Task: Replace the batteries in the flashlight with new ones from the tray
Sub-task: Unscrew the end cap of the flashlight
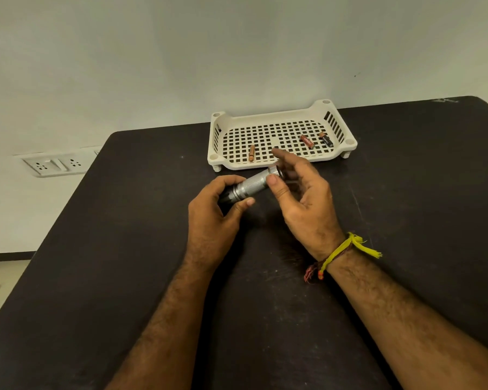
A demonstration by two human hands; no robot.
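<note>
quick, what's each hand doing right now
Left hand: closed around the head end of the flashlight.
Right hand: thumb and fingers pinching the flashlight's tail cap.

Open tabletop (406, 206) right of hands, tray (268, 163) (low-walled) behind

— Where does the view look from?

— One camera only, worn on the head, above the near edge of the table (124, 249) and looking forward and down across it.

— How near?

— Close: both forearms rise from the bottom edge, near the lens. The tray (268, 164) sits at the table's far edge, the wall behind it.

— Any shared ground?

— None – there is no second view.
</note>
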